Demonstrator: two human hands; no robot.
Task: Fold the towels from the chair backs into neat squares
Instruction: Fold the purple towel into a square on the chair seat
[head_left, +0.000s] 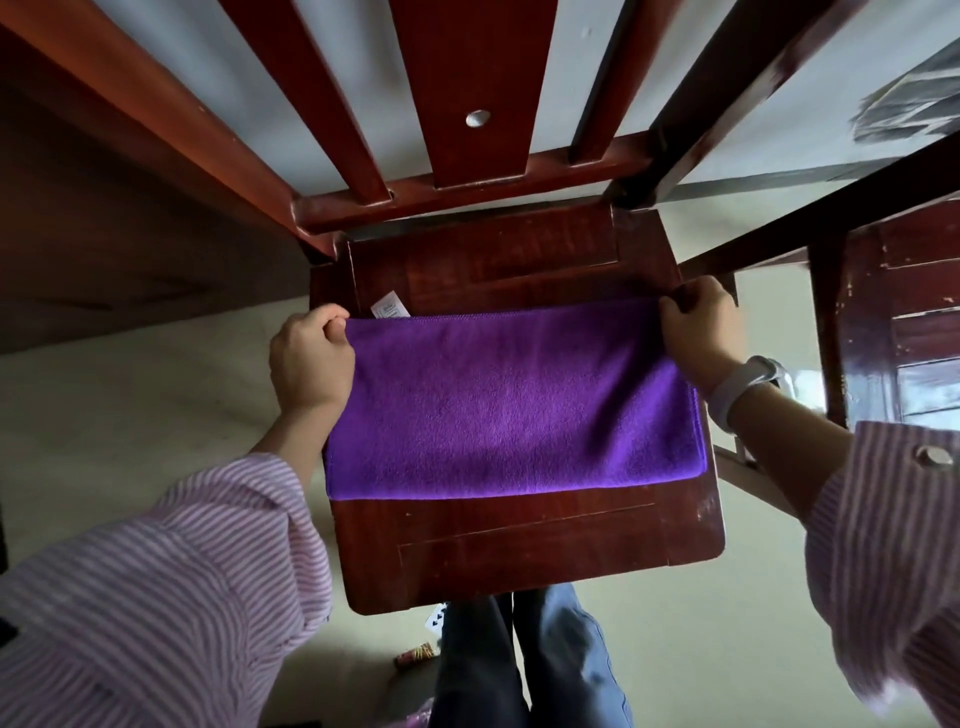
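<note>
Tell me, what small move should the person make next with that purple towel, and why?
Probably let go of the far corners and fold one short end across to the other. The purple towel lies on the chair seat as a wide rectangle, not a square, with the left hand and right hand pinching its far corners.

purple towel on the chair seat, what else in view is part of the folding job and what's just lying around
Part of the job:
purple towel, lying on the seat
left hand, pinching its far left corner
right hand, pinching its far right corner
chair seat, the folding surface

Just lying about:
playing card on the floor under the seat's front edge
small patterned object on the floor
second chair at right
</note>
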